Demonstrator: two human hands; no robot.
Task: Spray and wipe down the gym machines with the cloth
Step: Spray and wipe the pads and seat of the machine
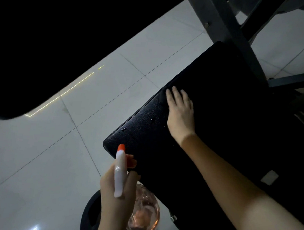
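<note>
Spray bottle [119,175] gripped by the left hand [115,206]. Right hand [180,113] lies flat, fingers straight, on black pad [146,132].

Left hand [115,199] grips the spray bottle [119,173]; right hand [180,111] lies flat, arm outstretched.

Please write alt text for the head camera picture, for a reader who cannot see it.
A person's right hand lies flat on a black padded bench dotted with droplets, while the left hand holds a spray bottle with an orange nozzle. The floor is pale tile.
</note>
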